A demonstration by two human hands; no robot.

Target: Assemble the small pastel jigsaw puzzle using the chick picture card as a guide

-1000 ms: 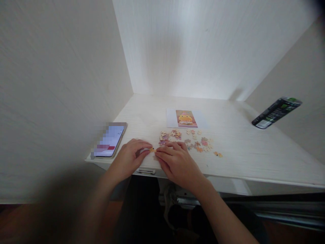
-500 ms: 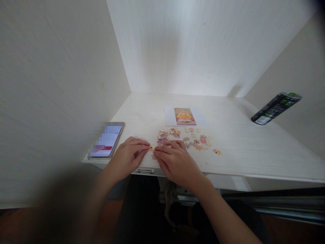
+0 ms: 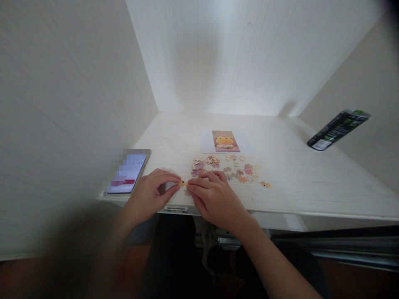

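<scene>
1. Centrally, left hand [image 3: 149, 197] and right hand [image 3: 215, 199] pinch a small orange puzzle piece [image 3: 182, 183] between fingertips, low on the tabletop [image 3: 296, 178].
2. Loose pieces [image 3: 230, 168] at 1 o'clock; phone [image 3: 127, 177] at 9.

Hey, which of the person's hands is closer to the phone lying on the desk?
Left. The left hand rests just beside the phone, on its right side. The right hand lies farther away, beyond the left hand, near the loose puzzle pieces.

L hand [image 3: 149, 195] & R hand [image 3: 215, 199]: fingers pinched, tips nearly touching.
</scene>
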